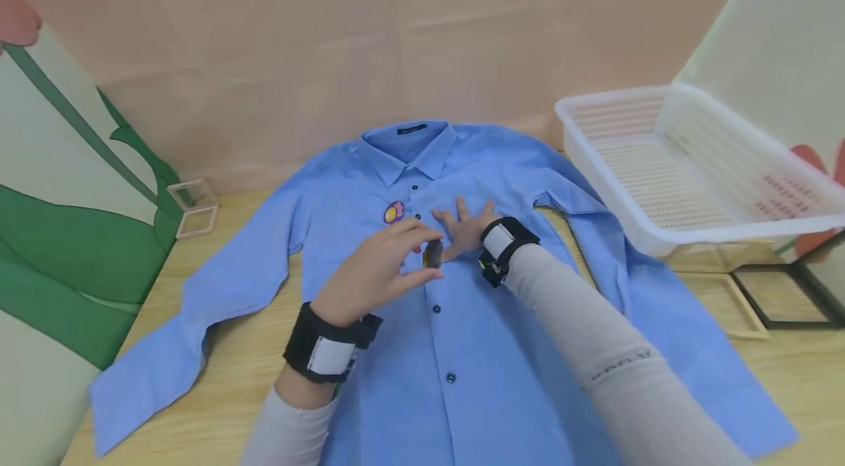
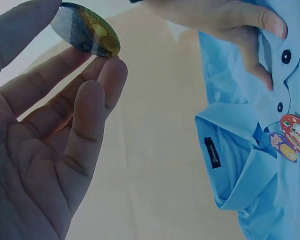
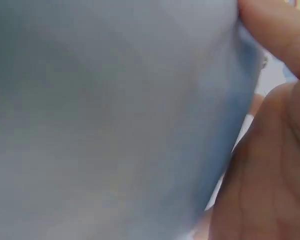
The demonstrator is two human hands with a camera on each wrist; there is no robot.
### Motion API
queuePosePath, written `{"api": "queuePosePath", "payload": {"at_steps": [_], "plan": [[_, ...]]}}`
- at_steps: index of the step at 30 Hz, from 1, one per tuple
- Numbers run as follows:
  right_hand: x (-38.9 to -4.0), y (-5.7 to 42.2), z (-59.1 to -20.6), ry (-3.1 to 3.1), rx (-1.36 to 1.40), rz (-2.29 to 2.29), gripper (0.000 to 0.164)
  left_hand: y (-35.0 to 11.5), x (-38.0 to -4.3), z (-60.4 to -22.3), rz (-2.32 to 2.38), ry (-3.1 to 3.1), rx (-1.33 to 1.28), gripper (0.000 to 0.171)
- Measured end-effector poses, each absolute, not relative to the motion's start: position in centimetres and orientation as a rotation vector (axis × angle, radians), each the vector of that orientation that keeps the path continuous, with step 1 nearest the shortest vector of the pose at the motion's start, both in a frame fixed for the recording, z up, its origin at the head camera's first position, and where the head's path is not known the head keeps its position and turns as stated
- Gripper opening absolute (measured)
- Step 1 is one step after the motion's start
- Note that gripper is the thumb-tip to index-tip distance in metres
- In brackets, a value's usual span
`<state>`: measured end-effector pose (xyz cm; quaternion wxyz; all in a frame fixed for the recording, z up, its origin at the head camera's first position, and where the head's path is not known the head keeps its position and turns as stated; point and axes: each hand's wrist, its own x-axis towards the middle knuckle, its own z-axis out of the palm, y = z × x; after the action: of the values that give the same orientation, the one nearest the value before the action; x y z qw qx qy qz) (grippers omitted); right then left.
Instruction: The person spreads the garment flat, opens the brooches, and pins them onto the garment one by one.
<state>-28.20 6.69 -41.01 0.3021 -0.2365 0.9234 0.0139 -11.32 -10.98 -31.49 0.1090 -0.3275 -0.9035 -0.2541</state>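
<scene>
A blue long-sleeved shirt (image 1: 409, 348) lies spread out, buttons up, its collar away from me. My left hand (image 1: 379, 268) pinches a glossy round badge (image 2: 87, 30), dark with a yellow patch, between thumb and fingers above the button placket. Beside it my right hand (image 1: 469, 227) rests on the shirt's chest with fingers spread. A purple and yellow badge (image 1: 394, 212) sits on the chest left of the placket. The left wrist view also shows a red badge (image 2: 297, 135) overlapping it. Blurred pale-blue cloth (image 3: 115, 125) fills most of the right wrist view.
A white plastic basket (image 1: 700, 235) stands at the right, beside the shirt's sleeve. Near it on the wooden table (image 1: 802, 370) lie a black frame (image 1: 785, 325) and a light wooden frame (image 1: 749, 312). Small pale frames (image 1: 196, 220) are at the back left, near the wall.
</scene>
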Motion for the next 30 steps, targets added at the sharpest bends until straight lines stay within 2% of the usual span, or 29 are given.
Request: {"api": "queuePosePath", "payload": {"at_steps": [4, 9, 12, 19, 30], "plan": [[-26.2, 7.0, -39.0, 2.520, -0.585, -0.195, 0.088, -11.2, -11.5, -31.8, -0.742, -2.643, -0.964, 0.040], [-24.3, 7.4, -37.4, 2.512, -0.855, -0.825, 0.047, -11.7, -11.6, -31.6, -0.724, -2.638, -0.939, 0.046], [-23.3, 7.7, -36.9, 2.191, -0.921, -1.229, 0.033, -12.1, -11.6, -31.3, -0.724, -2.627, -0.928, 0.048], [-21.2, 8.0, -38.0, 1.582, -0.879, -1.498, 0.029, -12.5, -11.8, -31.3, -0.705, -2.618, -0.916, 0.045], [-20.3, 6.8, -39.0, 1.355, -0.912, -1.671, 0.023, -12.7, -11.9, -31.4, -0.695, -2.562, -0.918, 0.049]]}}
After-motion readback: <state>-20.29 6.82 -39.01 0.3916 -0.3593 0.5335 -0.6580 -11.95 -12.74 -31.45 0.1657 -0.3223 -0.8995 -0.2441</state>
